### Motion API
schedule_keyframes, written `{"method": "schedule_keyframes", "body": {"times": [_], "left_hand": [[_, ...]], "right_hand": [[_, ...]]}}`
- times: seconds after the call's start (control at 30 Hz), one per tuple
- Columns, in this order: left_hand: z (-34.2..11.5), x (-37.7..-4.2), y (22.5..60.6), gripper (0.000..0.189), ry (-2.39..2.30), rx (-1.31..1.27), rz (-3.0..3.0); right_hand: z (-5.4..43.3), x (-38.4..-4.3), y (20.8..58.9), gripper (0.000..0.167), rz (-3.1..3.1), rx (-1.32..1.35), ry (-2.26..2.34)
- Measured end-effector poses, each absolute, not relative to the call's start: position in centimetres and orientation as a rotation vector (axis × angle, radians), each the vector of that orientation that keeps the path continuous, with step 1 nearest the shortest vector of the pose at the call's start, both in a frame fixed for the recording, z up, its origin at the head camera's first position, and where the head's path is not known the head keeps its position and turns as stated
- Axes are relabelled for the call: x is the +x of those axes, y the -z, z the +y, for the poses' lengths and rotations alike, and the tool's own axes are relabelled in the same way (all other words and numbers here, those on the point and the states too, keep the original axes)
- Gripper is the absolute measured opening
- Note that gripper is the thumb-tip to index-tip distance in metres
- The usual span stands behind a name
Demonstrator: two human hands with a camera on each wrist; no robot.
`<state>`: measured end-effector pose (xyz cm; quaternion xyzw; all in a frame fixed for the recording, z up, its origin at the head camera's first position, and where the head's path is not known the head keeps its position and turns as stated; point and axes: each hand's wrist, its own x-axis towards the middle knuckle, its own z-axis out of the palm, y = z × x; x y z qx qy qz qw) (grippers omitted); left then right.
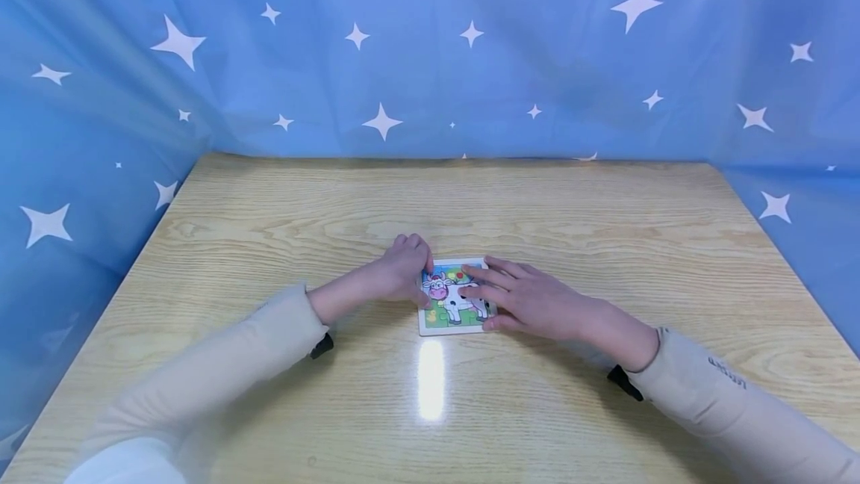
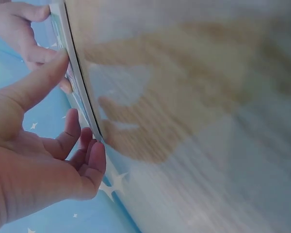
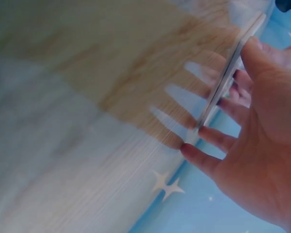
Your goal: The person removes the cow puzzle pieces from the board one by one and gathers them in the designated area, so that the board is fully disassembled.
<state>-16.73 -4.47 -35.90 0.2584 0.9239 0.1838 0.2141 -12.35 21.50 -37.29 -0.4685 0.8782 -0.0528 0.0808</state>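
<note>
A small framed jigsaw puzzle (image 1: 452, 323) with a cartoon cow lies on the wooden table, its pieces fitted inside a white border. My left hand (image 1: 403, 271) is at its left side, thumb and forefinger tips touching the edge. In the left wrist view the thumb (image 2: 51, 73) reaches the frame, while the other fingers bend loosely near the far corner. Across the right part of the picture my right hand (image 1: 531, 301) spreads its fingers, thumb at the lower right edge. From the right wrist, those fingers (image 3: 203, 160) look nearly straight, low along the frame (image 3: 228, 68).
The wooden table (image 1: 302, 200) reflects a bright strip of light just in front of the puzzle. A blue curtain (image 1: 430, 73) with white stars hangs behind the table and along its sides.
</note>
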Motion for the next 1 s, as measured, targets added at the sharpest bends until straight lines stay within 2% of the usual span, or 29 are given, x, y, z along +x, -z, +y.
{"method": "schedule_keyframes", "body": {"times": [0.33, 0.67, 1.0], "left_hand": [[-4.9, -16.2, 36.6, 0.057, -0.499, 0.736, 2.618], [-5.1, -15.7, 36.5, 0.051, -0.546, 0.746, 2.67], [-5.5, -15.0, 36.6, 0.063, -0.582, 0.82, 2.683]], "right_hand": [[21.4, -12.2, 37.4, 0.055, 2.618, -1.379, 0.179], [21.3, -12.3, 37.4, 0.056, 2.628, -1.392, 0.136], [21.3, -12.4, 37.0, 0.051, 2.621, -1.428, 0.127]]}}
